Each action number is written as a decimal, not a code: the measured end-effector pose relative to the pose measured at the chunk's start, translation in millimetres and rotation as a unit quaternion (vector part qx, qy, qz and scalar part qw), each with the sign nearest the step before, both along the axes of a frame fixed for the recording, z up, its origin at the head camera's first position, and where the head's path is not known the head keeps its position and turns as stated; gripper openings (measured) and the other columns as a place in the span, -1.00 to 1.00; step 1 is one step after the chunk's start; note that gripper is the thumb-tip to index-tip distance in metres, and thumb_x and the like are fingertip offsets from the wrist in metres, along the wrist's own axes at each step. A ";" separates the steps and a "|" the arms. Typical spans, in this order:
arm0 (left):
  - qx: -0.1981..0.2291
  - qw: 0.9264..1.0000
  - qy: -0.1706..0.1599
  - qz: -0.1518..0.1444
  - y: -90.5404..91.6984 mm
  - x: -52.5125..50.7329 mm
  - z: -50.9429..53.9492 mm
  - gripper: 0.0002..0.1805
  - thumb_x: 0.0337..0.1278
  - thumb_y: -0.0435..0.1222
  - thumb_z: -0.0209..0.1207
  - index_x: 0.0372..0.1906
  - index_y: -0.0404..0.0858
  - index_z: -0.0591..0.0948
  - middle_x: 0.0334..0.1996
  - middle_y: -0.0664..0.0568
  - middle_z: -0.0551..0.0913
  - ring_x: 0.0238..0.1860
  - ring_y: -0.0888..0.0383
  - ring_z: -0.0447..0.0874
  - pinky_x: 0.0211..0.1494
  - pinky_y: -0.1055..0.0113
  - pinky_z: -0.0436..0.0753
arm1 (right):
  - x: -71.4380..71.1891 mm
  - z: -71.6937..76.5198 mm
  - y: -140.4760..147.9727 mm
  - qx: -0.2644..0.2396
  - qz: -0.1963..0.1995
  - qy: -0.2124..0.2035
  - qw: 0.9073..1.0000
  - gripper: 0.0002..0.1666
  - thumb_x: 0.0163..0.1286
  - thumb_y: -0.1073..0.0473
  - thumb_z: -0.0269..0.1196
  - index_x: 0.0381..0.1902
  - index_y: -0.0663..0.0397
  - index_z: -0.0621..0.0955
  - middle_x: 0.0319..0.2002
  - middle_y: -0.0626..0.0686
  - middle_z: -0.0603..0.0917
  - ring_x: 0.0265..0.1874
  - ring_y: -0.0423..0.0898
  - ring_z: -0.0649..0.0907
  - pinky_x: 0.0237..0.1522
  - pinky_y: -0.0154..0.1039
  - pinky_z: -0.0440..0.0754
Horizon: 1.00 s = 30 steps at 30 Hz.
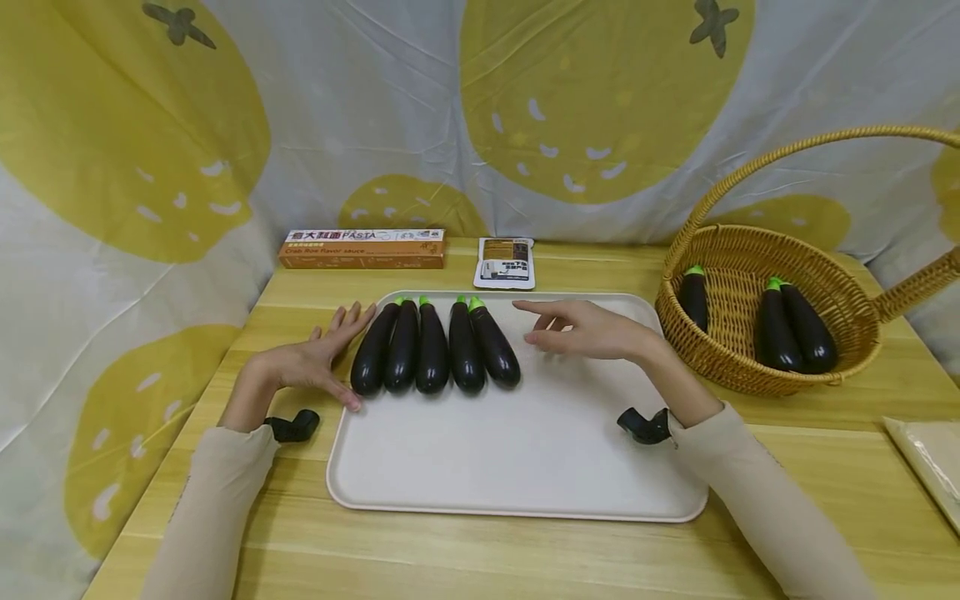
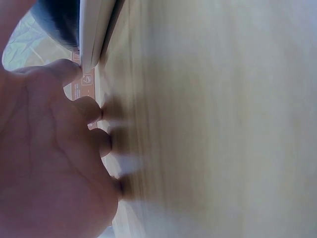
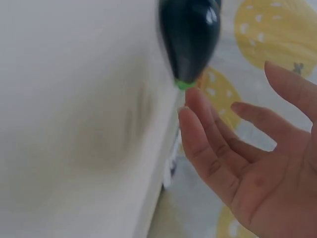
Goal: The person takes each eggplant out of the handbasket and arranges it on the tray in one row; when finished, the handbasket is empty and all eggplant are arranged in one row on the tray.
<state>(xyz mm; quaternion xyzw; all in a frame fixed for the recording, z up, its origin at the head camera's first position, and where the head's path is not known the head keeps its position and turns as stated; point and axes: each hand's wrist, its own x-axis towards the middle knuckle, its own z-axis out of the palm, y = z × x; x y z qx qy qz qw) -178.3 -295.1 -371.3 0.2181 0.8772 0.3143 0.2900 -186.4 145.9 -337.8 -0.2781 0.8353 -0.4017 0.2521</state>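
Note:
Several dark eggplants (image 1: 432,350) with green stem ends lie side by side on the left part of a white tray (image 1: 525,467). My left hand (image 1: 315,354) is at the tray's left edge with its fingers spread; its thumb is at the rim next to the leftmost eggplant (image 1: 372,354). In the left wrist view, fingertips (image 2: 105,144) of that hand meet the wooden table. Over the tray, right of the rightmost eggplant (image 1: 497,346), my right hand (image 1: 592,329) holds nothing. Its index finger is extended and the others are loosely bent, apart from that eggplant.
A wicker basket (image 1: 720,354) with a tall handle stands at the right, with three eggplants inside. Behind the tray are a pasta box (image 1: 363,250) and a small packet (image 1: 505,263). A flat beige package (image 1: 930,458) lies at the right edge. A patterned curtain (image 1: 375,100) hangs behind.

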 end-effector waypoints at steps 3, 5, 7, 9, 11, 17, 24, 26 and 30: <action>0.000 1.000 0.001 -0.002 -0.8 0.4 -0.6 0.63 -0.24 -0.06 0.66 0.69 -0.09 -0.39 0.60 -0.26 -0.71 0.56 -0.34 -0.89 0.45 -0.51 -0.63 | 6.5 12.4 18.8 0.025 -0.012 0.027 0.999 -0.27 0.60 -0.04 0.18 0.63 -0.15 0.27 0.11 0.17 0.72 0.00 0.05 0.76 0.07 0.01 0.73; 0.003 1.000 0.001 -0.002 -1.0 0.4 -1.2 0.62 -0.24 -0.06 0.66 0.69 -0.08 -0.39 0.60 -0.26 -0.71 0.56 -0.34 -0.89 0.45 -0.52 -0.62 | 10.9 21.3 33.1 0.040 -0.018 0.041 0.998 -0.28 0.61 -0.06 0.16 0.63 -0.19 0.26 0.15 0.13 0.72 0.03 0.05 0.74 0.11 0.01 0.70; 0.004 1.000 0.001 -0.002 -1.1 0.3 -1.6 0.62 -0.24 -0.06 0.65 0.69 -0.07 -0.39 0.60 -0.26 -0.71 0.56 -0.34 -0.89 0.45 -0.52 -0.62 | 15.7 30.8 48.6 0.049 -0.028 0.048 0.997 -0.29 0.63 -0.07 0.14 0.63 -0.23 0.25 0.18 0.10 0.71 0.05 0.05 0.73 0.12 0.01 0.69; 0.004 1.000 0.002 -0.002 -1.1 0.1 -1.7 0.62 -0.24 -0.06 0.65 0.69 -0.08 -0.39 0.60 -0.27 -0.71 0.56 -0.34 -0.88 0.45 -0.52 -0.61 | 20.2 38.7 65.9 0.045 -0.034 0.048 0.997 -0.31 0.65 -0.04 0.10 0.64 -0.20 0.23 0.21 0.11 0.69 0.05 0.06 0.72 0.12 -0.05 0.69; 0.004 1.000 0.002 -0.003 -1.0 0.0 -1.8 0.62 -0.23 -0.07 0.65 0.69 -0.08 -0.39 0.60 -0.27 -0.71 0.56 -0.34 -0.88 0.45 -0.53 -0.61 | 24.7 45.1 83.7 0.042 -0.046 0.053 0.997 -0.34 0.68 -0.01 0.06 0.64 -0.18 0.24 0.22 0.10 0.68 0.06 -0.02 0.72 0.09 -0.15 0.70; -0.003 1.000 0.006 -0.003 -1.5 -0.2 -1.6 0.63 -0.24 -0.06 0.66 0.68 -0.09 -0.40 0.60 -0.28 -0.71 0.56 -0.33 -0.88 0.46 -0.52 -0.61 | 34.5 49.6 128.2 0.006 -0.126 0.047 0.991 -0.42 0.68 0.03 0.06 0.58 -0.20 0.33 0.21 -0.02 0.69 0.03 -0.21 0.72 -0.01 -0.31 0.72; -0.008 1.000 0.007 -0.002 -1.7 0.4 -0.5 0.64 -0.25 -0.05 0.66 0.68 -0.09 -0.40 0.60 -0.29 -0.70 0.57 -0.34 -0.87 0.46 -0.52 -0.60 | 35.8 42.1 159.3 0.027 -0.255 0.058 0.965 -0.35 0.64 -0.11 0.09 0.60 -0.19 0.32 0.04 -0.39 0.70 -0.12 -0.38 0.74 -0.10 -0.38 0.72; -0.008 1.000 0.007 -0.002 -1.5 0.6 -0.2 0.64 -0.25 -0.05 0.66 0.68 -0.09 -0.40 0.60 -0.29 -0.70 0.57 -0.34 -0.87 0.46 -0.52 -0.60 | 33.9 37.9 165.2 0.043 -0.279 0.049 0.958 -0.25 0.62 -0.20 0.08 0.64 -0.22 0.22 0.18 -0.25 0.69 -0.16 -0.50 0.70 0.08 -0.22 0.72; -0.007 1.000 0.010 -0.004 -0.9 0.2 -0.8 0.63 -0.24 -0.05 0.65 0.68 -0.09 -0.40 0.60 -0.29 -0.70 0.57 -0.35 -0.86 0.46 -0.53 -0.58 | 29.9 28.4 172.7 0.082 -0.305 0.030 0.948 -0.09 0.58 -0.33 0.04 0.70 -0.25 0.00 0.46 0.32 0.44 0.03 -0.24 0.71 0.32 0.26 0.50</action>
